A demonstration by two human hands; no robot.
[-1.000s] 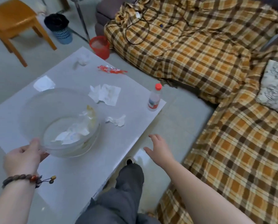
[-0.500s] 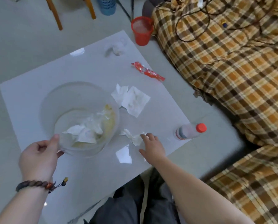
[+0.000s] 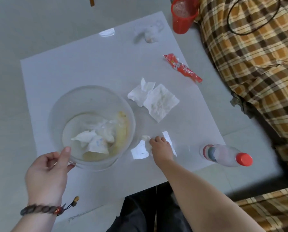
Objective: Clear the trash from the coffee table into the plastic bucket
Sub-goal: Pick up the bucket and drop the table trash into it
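On the pale grey counter (image 3: 89, 64), near its front edge, right hand (image 3: 160, 148) has its grip pinched on the small crumpled white tissue (image 3: 146, 138), left hand (image 3: 47, 169) clamped on the clear round plastic bucket (image 3: 69, 104) rim; looks like lifting it across next.

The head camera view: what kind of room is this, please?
Most likely a home living room: a low white coffee table stands beside a sofa under an orange-brown plaid cover, with a small red mesh wastebasket on the grey floor.
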